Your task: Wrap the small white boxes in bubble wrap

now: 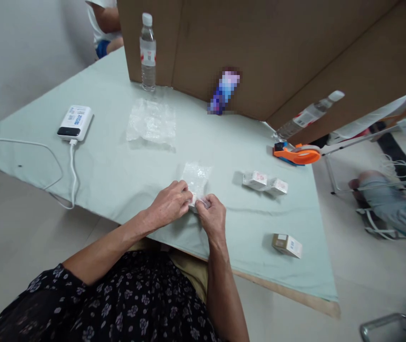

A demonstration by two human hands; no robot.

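A small white box (193, 201) lies at the near edge of the table on a piece of bubble wrap (196, 175). My left hand (170, 203) grips the box from the left with its fingers bent over it. From the right, my right hand (211, 211) pinches the box and a fold of the wrap at its near corner. Much of the box is hidden under my fingers. To the right lie two small boxes wrapped in bubble wrap (264, 183), side by side. Nearer the front edge sits an unwrapped small box (287, 245).
A flat bubble wrap sheet (152, 123) lies behind my hands. A white power bank (75, 122) with a cable is at left. Water bottles (148, 54) (308, 116) and an orange tape dispenser (297, 154) stand near the cardboard wall (246, 42). Other people sit beyond the table.
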